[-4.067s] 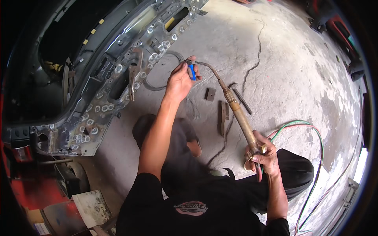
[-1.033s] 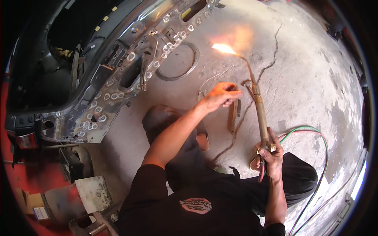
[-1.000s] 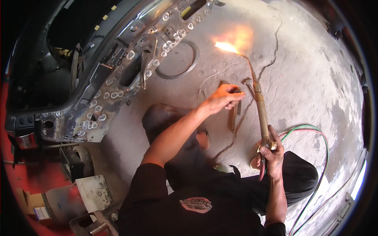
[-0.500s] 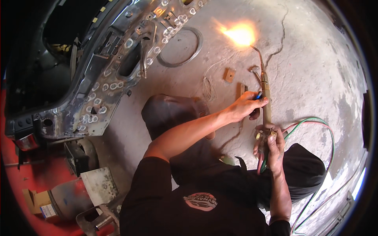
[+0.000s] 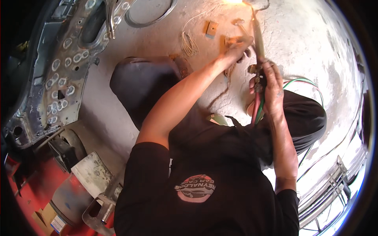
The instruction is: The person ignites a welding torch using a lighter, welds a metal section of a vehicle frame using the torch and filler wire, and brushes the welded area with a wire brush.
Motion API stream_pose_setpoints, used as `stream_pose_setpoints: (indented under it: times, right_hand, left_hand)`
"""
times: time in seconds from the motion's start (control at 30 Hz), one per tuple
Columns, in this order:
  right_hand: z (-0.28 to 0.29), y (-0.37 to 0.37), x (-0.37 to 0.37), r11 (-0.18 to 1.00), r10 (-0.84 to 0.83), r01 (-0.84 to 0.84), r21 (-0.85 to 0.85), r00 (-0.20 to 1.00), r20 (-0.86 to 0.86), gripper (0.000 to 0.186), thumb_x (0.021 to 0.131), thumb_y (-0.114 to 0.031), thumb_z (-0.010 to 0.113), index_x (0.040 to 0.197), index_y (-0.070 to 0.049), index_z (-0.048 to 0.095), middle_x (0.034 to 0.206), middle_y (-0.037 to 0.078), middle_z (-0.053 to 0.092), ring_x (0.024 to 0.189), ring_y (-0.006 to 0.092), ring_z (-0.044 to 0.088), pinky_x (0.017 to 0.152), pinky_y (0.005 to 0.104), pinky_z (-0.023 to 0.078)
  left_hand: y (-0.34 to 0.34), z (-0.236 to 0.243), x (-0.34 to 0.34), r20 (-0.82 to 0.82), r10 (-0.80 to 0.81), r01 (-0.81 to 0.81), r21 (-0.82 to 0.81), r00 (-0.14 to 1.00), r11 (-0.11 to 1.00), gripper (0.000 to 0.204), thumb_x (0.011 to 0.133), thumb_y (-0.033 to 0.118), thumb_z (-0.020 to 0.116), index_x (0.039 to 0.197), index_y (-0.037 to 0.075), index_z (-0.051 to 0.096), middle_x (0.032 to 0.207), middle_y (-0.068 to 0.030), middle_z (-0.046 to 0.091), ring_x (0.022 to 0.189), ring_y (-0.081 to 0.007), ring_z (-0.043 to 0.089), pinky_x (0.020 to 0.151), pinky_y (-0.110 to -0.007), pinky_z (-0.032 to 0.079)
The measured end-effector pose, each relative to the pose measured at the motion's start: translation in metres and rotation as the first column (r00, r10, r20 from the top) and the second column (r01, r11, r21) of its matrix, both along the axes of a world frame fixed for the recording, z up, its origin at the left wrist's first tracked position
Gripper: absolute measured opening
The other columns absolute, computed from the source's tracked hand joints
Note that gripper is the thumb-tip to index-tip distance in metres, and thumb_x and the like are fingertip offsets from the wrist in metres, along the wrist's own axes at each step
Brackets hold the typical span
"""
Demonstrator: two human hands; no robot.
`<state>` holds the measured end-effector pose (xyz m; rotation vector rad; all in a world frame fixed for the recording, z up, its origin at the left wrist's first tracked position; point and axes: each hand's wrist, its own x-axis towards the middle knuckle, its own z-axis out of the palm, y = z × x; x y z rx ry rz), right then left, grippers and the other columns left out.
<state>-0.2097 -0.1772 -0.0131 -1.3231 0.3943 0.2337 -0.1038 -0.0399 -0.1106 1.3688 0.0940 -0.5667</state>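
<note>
My right hand point(image 5: 272, 84) is wrapped round the valve end of a lit gas torch point(image 5: 258, 39). From the torch's bent tip, a bright orange flame point(image 5: 233, 1) is partly cut off by the top edge. A red hose point(image 5: 256, 103) and a green hose point(image 5: 260, 112) run from its rear end toward my lap. My left hand point(image 5: 236, 50) is left of the torch body, its fingers curled and somewhat blurred. What those fingers hold, if anything, cannot be made out. Just beyond the left hand, a small wooden block point(image 5: 211, 28) with a hole lies on the floor.
A bare metal car body panel point(image 5: 59, 74) with many ringed weld marks stands at the left. Coiled wire point(image 5: 147, 21) and a thin cord point(image 5: 189, 45) lie on the cracked concrete floor. Lower left are a cardboard box point(image 5: 45, 220) and a pale stained plate point(image 5: 91, 174).
The view has shifted, so floor items and the panel appear higher and farther left. The flame is now mostly out of frame. The blue item seen in my left hand no longer shows.
</note>
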Motion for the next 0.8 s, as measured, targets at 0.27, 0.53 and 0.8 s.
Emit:
stream_pose_setpoints:
  times: [0.27, 0.53, 0.8]
  right_hand:
    - [-0.009, -0.009, 0.040, 0.999, -0.033, 0.032, 0.019, 0.999, 0.036, 0.062, 0.106, -0.033, 0.056, 0.154, 0.002, 0.040, 0.101, 0.013, 0.068, 0.059, 0.0134, 0.063, 0.049, 0.0254, 0.051]
    - [-0.001, -0.030, 0.031, 0.995, -0.102, 0.102, 0.005, 0.994, -0.034, 0.060, 0.105, -0.035, 0.058, 0.153, -0.003, 0.044, 0.103, 0.012, 0.067, 0.061, 0.0148, 0.064, 0.051, 0.0275, 0.052]
    - [0.050, -0.042, 0.049, 0.990, -0.129, 0.115, 0.086, 0.974, 0.185, 0.062, 0.100, -0.028, 0.061, 0.151, 0.000, 0.042, 0.096, 0.015, 0.064, 0.059, 0.0137, 0.059, 0.054, 0.0213, 0.052]
  left_hand:
    - [0.080, -0.235, 0.002, 0.029, 0.006, -0.026, 0.784, 1.000, 0.621, 0.041, 0.091, 0.041, 0.062, 0.106, 0.004, 0.071, 0.108, -0.0243, 0.073, 0.104, -0.0442, 0.069, 0.089, -0.052, 0.053]
    - [0.090, -0.254, -0.015, 0.271, -0.271, -0.186, 0.936, 0.924, 0.299, 0.046, 0.091, 0.034, 0.072, 0.127, 0.007, 0.063, 0.127, -0.0237, 0.060, 0.120, -0.0487, 0.055, 0.100, -0.058, 0.047]
    - [0.087, -0.257, -0.114, -0.113, -0.846, 0.751, 0.532, 0.521, 0.391, 0.028, 0.089, 0.028, 0.068, 0.106, 0.008, 0.077, 0.104, -0.0147, 0.078, 0.097, -0.0324, 0.073, 0.087, -0.045, 0.055]
